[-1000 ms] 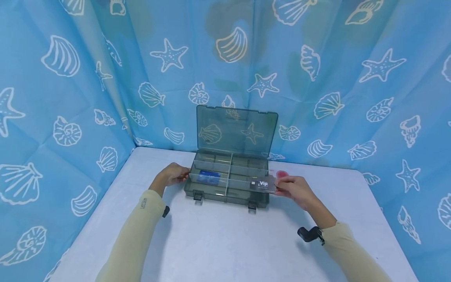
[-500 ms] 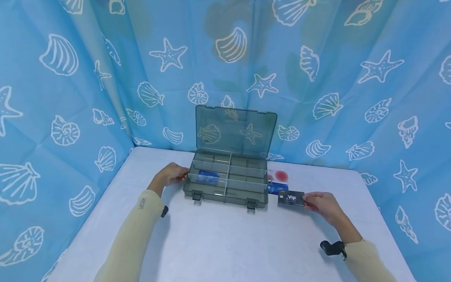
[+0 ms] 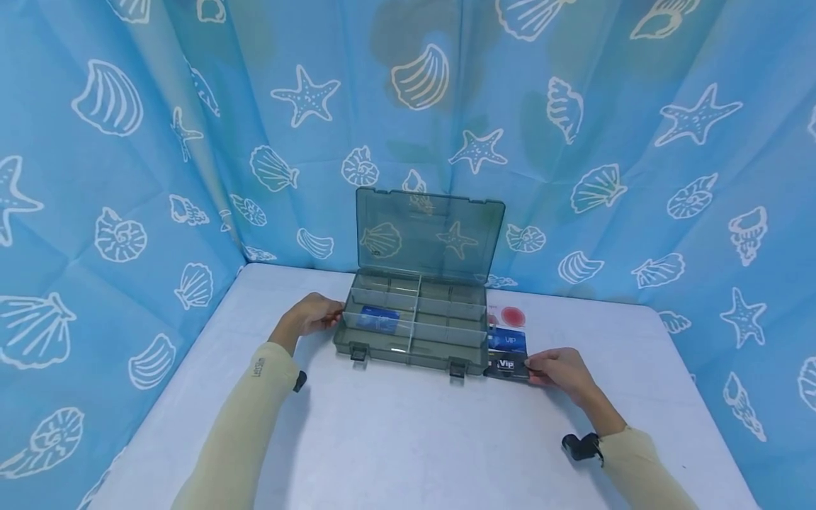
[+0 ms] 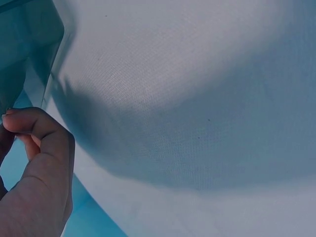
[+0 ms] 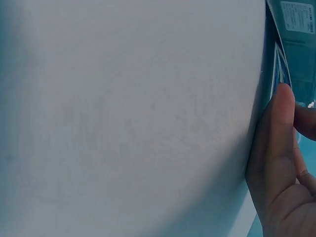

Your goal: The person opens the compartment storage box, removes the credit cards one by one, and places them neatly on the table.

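Note:
A see-through grey divided plastic box [image 3: 408,360] stands on the table with its lid raised. At its left side, my left hand [image 3: 312,314] grips the edge between thumb and fingers; the left wrist view shows these fingertips [image 4: 12,118] at the wall. A blue card [image 3: 377,319] lies in a left-hand compartment of the box. My right hand [image 3: 564,372] pinches a black "Vip" card [image 3: 506,365] by its right end, low beside the box's front right corner. Behind that card lie a blue VIP card [image 3: 510,340] and a card with a red circle [image 3: 513,316].
The lid [image 3: 430,227] leans back close to a blue shell-print curtain [image 3: 357,92] that encloses the back and sides. A white cloth covers the table [image 3: 408,439]. A label [image 5: 297,17] shows on the box in the right wrist view.
My right hand has drawn the black card out from over the box to the right, then brought it down and left beside the box. My left hand keeps its place.

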Tool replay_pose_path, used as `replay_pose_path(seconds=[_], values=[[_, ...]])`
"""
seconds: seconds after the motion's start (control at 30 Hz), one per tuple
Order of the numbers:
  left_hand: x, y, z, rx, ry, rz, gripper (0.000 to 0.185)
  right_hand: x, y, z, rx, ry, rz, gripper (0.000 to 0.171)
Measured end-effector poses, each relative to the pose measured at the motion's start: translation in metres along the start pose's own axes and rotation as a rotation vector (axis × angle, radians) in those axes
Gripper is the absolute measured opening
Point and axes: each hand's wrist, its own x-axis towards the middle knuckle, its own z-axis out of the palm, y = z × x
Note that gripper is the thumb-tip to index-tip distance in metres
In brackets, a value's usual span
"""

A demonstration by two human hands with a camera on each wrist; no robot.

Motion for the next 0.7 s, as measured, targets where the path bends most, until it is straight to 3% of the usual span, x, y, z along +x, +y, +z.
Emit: replay_pose_path(seconds=[0.2,0.7], values=[[0.0008,0.0013,-0.0018,-0.003,-0.005,0.008,0.025,0.0031,-0.0042,0.0037,-0.073,0.038,0.023,0.039],[-0.0017,0.001,0.0007,0.009,-0.001,0.009,0.025,-0.0015,-0.0037,0.0027,-0.061,0.03,0.03,0.041]])
